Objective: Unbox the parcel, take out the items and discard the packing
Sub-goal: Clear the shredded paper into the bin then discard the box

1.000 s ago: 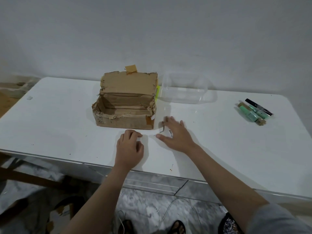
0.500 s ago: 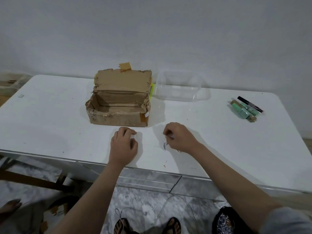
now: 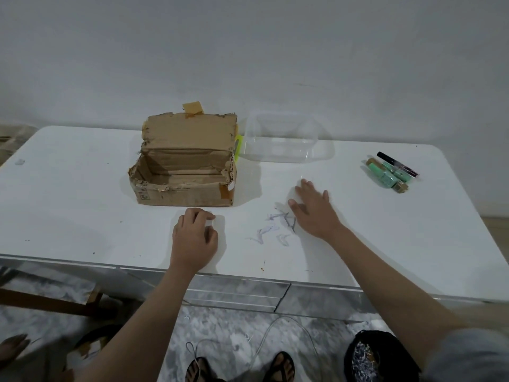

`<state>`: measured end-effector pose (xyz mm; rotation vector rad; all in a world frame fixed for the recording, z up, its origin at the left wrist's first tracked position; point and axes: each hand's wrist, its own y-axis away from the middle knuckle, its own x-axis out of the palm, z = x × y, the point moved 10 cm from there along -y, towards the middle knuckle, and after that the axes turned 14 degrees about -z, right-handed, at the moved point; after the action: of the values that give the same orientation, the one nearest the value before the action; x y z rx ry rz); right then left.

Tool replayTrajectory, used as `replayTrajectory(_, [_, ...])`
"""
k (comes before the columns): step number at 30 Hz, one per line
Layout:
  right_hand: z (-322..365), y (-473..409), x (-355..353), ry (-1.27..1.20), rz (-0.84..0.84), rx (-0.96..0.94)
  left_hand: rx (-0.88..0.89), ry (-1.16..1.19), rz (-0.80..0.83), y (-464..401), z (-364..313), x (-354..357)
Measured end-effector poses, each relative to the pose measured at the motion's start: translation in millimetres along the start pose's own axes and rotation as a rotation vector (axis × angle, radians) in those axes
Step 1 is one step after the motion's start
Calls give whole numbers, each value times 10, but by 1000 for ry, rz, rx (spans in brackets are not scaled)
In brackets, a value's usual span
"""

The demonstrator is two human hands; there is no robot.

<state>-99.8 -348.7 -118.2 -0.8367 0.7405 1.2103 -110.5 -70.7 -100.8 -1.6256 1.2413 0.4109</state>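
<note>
An open, torn cardboard box [image 3: 187, 175] stands on the white table [image 3: 68, 205], its lid flap up and its inside looking empty. Several thin shreds of paper packing [image 3: 278, 226] lie scattered on the table right of centre. My right hand [image 3: 312, 210] lies flat with fingers spread just right of the shreds, touching the table. My left hand [image 3: 194, 234] rests curled in front of the box; whether it holds anything is hidden. Green bottles and a black pen-like tube [image 3: 392, 172] lie together at the right.
A clear plastic container [image 3: 281, 142] sits behind and right of the box, with a yellow-green strip [image 3: 237, 147] between them. On the floor at lower right a black bag [image 3: 369, 357] holds shredded paper. My sandalled feet and a white cable are below the table edge.
My right hand has opened from a pinch and slid right, leaving shreds scattered on the table. My left hand has stayed in front of the box.
</note>
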Motion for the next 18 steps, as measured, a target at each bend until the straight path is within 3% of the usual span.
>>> replayTrajectory(6, [384, 474, 131, -151, 35, -124, 1, 0, 4, 2, 0, 7])
replayTrajectory(10, [655, 589, 309, -84, 46, -229, 4, -4, 4, 4, 8, 5])
replayTrajectory(15, [825, 465, 201, -184, -194, -276, 11, 7, -10, -2, -16, -9])
replayTrajectory(18, [850, 494, 155, -149, -249, -313, 11, 10, -9, 13, -13, -13])
